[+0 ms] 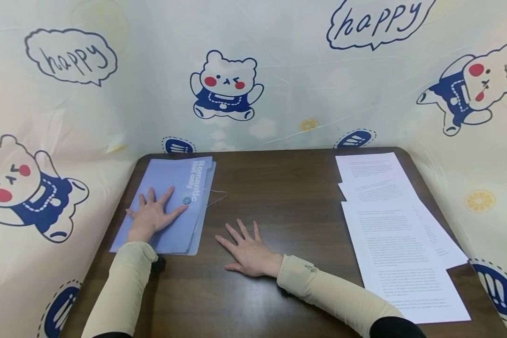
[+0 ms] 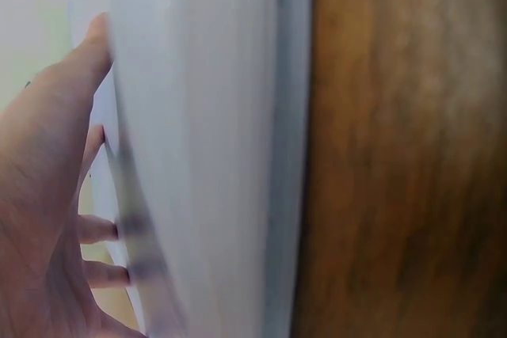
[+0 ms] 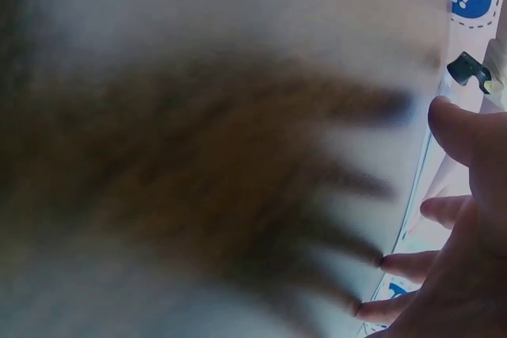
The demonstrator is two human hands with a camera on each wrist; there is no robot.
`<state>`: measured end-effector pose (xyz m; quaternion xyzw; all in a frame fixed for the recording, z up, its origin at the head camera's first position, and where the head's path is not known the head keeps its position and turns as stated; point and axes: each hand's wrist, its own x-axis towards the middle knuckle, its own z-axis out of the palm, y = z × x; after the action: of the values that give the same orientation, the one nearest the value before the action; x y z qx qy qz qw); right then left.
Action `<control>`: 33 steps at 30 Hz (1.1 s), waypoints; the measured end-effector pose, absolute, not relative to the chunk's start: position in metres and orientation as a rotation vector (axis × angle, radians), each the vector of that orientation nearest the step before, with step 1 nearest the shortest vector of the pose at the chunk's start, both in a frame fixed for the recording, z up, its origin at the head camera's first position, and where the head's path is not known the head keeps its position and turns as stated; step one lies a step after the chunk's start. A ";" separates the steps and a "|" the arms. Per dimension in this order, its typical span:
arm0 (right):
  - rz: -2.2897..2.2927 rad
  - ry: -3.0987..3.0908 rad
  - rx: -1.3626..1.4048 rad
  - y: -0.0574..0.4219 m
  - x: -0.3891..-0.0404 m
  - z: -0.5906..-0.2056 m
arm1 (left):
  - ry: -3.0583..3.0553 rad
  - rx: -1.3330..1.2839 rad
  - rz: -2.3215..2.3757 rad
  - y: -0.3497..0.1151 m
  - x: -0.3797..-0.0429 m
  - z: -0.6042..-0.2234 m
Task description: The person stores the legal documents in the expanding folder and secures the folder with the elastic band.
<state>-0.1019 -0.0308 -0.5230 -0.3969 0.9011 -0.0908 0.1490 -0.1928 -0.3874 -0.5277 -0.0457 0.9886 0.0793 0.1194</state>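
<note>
A light blue document folder [image 1: 175, 176] with white lettering, a round button [image 1: 187, 200] and a thin string [image 1: 219, 192] lies at the left of the brown table. Fingers spread, my left hand [image 1: 152, 216] rests on its cover; in the left wrist view the fingertips [image 2: 98, 29] meet the folder's top beside its thick edge [image 2: 230, 148]. To the right of the folder, my right hand [image 1: 251, 253] is spread low over the bare tabletop and holds nothing. The right wrist view shows its fingertips [image 3: 388, 263] at the shiny surface, with a dark reflection below.
Several printed sheets [image 1: 401, 253] overlap at the table's right side, partly under the right forearm. The dark wooden table [image 1: 279, 188] has rounded far corners. A pale cloth [image 1: 295, 70] with bear drawings and "happy" lettering hangs behind and around it.
</note>
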 end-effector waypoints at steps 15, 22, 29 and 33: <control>-0.288 2.487 -1.246 -0.034 -0.100 -0.523 | 2.887 -0.145 0.225 -0.378 -0.190 -0.527; -0.317 2.505 -1.258 -0.033 -0.098 -0.526 | 2.883 -0.138 0.198 -0.371 -0.188 -0.528; -0.315 2.510 -1.244 -0.033 -0.098 -0.522 | 2.891 -0.128 0.201 -0.361 -0.187 -0.528; -0.291 2.514 -1.240 -0.034 -0.098 -0.523 | 2.905 -0.125 0.186 -0.356 -0.186 -0.527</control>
<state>-0.0981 -0.0338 -0.5232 -0.4342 0.8804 -0.1019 0.1612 -0.1861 -0.3556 -0.5273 -0.0425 0.9906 0.0634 0.1136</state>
